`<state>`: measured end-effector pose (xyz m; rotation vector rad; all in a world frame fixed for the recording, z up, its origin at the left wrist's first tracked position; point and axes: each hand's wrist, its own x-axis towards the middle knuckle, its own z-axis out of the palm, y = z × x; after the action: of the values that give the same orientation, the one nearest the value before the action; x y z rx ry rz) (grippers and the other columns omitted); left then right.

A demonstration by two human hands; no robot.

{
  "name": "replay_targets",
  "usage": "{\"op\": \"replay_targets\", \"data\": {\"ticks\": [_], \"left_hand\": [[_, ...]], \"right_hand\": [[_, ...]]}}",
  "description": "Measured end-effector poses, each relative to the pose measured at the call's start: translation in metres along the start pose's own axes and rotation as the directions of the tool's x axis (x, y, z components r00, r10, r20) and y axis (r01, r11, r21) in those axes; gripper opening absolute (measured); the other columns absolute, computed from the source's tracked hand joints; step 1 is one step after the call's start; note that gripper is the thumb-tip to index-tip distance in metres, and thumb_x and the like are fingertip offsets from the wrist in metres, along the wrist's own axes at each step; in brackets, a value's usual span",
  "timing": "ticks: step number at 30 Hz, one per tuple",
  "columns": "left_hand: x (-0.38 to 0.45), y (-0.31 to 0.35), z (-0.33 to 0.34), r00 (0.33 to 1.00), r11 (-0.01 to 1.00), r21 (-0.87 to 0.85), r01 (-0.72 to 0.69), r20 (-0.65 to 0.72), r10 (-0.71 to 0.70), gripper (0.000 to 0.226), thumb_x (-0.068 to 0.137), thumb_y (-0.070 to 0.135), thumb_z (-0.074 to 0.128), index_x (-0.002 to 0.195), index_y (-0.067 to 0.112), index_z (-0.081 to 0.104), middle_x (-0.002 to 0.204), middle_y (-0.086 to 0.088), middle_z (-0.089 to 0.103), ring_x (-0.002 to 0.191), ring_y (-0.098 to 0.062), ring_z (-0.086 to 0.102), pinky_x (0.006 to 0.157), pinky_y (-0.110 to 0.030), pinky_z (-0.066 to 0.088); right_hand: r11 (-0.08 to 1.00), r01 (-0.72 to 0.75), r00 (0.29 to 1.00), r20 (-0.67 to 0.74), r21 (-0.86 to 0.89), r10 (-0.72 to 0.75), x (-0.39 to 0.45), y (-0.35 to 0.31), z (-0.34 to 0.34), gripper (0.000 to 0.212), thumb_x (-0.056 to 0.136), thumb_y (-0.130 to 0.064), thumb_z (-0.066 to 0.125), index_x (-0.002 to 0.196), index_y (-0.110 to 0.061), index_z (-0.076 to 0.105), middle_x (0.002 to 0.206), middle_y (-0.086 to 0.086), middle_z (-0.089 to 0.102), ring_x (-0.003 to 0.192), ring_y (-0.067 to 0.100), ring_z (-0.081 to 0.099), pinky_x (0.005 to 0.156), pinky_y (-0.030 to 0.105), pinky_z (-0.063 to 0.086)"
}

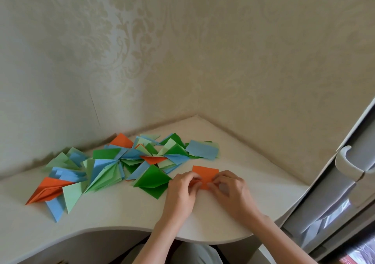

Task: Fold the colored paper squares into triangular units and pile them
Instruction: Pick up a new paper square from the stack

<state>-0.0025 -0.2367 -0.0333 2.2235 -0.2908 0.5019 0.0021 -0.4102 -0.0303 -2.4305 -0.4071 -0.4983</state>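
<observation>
An orange paper (206, 174) lies flat on the counter (125, 209), near the person's edge, so both hands can bear down on it. The left hand (181, 190) and the right hand (230, 189) meet over its near edge, fingers curled in and pinching the sheet, which looks like a fold being lined up or creased; the exact fold is hidden under the fingers. The far half of the sheet shows bare beyond the knuckles.

The folded triangles (113, 166), in green, blue and orange, spread in a loose heap to the left and behind, close enough that a finished piece can be dropped there without a long reach. A small stack of blue paper (203, 149) sits behind the work spot, apparently unfolded sheets kept within easy reach for the next piece. By my reckoning many units are done and this one is midway.
</observation>
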Motion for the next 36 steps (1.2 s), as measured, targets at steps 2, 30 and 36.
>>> {"op": "replay_targets", "data": {"ticks": [2,30,36], "left_hand": [[0.002,-0.001,0.003,1.0,1.0,0.017,-0.001,0.003,0.001,0.01,0.087,0.02,0.067,0.097,0.024,0.067,0.074,0.023,0.049,0.069,-0.004,0.046,0.069,-0.026,0.043],[0.003,0.012,0.001,0.992,0.988,0.121,0.094,0.076,-0.104,0.048,0.081,-0.011,0.05,0.122,0.015,0.056,0.118,-0.003,0.052,0.112,-0.018,0.046,0.096,-0.032,0.044],[-0.017,0.039,0.019,0.995,0.974,0.226,0.011,0.099,-0.034,0.055,0.089,0.006,0.047,0.141,0.017,0.034,0.126,-0.001,0.051,0.116,-0.015,0.042,0.099,-0.026,0.04]], "right_hand": [[1.0,-0.016,1.0,-0.025,-0.004,0.016,0.0,-0.001,0.004,0.022,0.083,-0.039,0.068,0.074,-0.019,0.069,0.088,-0.014,0.061,0.073,0.006,0.058,0.07,0.025,0.05],[0.956,-0.261,0.959,0.15,0.138,0.24,0.012,0.003,0.009,0.031,0.077,-0.016,0.075,0.102,-0.032,0.065,0.094,-0.017,0.051,0.088,0.004,0.053,0.084,0.023,0.041],[0.941,-0.288,0.957,0.093,0.175,0.276,0.004,-0.003,0.007,0.032,0.079,-0.022,0.069,0.108,-0.029,0.058,0.1,-0.012,0.057,0.091,0.007,0.055,0.083,0.023,0.045]]}}
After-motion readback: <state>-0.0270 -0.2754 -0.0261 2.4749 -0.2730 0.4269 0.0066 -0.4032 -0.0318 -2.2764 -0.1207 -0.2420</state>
